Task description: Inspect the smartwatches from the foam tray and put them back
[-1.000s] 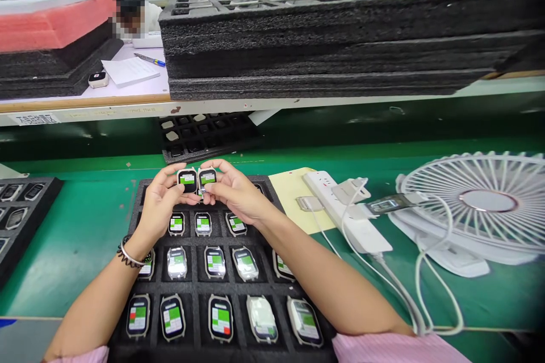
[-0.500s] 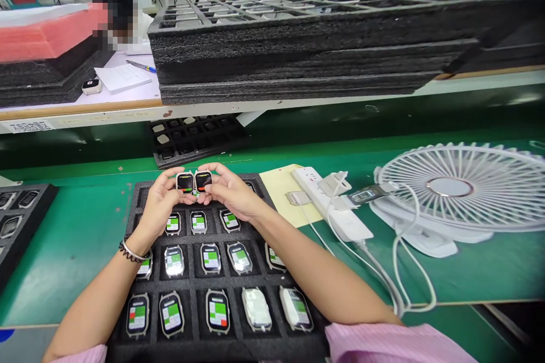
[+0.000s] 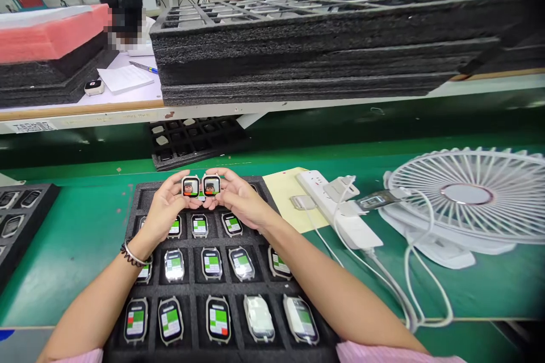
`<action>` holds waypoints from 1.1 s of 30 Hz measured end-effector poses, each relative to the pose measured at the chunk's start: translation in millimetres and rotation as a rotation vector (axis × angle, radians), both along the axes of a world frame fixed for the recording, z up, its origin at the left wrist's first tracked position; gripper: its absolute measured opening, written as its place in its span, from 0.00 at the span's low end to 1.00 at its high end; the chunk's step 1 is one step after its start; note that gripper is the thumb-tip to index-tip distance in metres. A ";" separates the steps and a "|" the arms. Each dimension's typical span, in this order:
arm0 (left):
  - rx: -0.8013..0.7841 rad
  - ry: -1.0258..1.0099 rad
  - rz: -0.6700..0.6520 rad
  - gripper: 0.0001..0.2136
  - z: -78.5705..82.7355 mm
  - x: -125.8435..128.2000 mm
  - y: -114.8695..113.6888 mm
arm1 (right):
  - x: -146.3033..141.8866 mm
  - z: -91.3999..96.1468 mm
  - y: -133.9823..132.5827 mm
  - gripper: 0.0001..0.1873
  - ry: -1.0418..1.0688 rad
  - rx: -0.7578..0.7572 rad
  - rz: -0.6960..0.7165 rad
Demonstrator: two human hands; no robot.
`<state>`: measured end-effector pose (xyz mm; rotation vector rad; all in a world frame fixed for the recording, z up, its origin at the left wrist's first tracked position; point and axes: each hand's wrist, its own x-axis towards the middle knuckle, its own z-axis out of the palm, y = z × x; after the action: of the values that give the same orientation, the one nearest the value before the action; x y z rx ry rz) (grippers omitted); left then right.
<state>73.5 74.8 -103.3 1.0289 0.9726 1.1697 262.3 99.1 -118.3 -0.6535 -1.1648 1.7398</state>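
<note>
My left hand grips a small smartwatch body, and my right hand grips a second one. Both watches are held side by side, screens up, each showing a camera picture. They hover over the far row of a black foam tray. In the tray's pockets lie several more watch bodies with green and white screens; two in the near row also show red.
A white power strip with plugs and cables lies right of the tray, beside a white fan lying flat. A yellow sheet sits under the strip. Stacked black foam trays fill the shelf above. Another tray is at left. Two people sit beyond.
Both watch screens changed from green and white, through a dark red-green display, to a camera picture. My hands stayed together over the tray's far row.
</note>
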 end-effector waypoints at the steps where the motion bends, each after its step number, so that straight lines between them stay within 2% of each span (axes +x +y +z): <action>1: -0.001 0.002 -0.004 0.29 -0.4 -0.2 0.2 | -0.2 -0.1 0.0 0.26 0.002 -0.005 -0.001; 13: 0.087 0.104 0.030 0.27 -5.3 2.9 3.7 | 1.7 0.2 -1.0 0.25 -0.001 -0.033 0.036; 33: 0.120 0.069 0.018 0.27 -9.6 3.2 5.8 | 2.8 -6.9 1.5 0.27 0.043 -0.022 0.078</action>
<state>76.7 80.6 -112.9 1.1646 0.9769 1.2260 265.1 100.6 -125.3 -0.5880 -1.1567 1.8254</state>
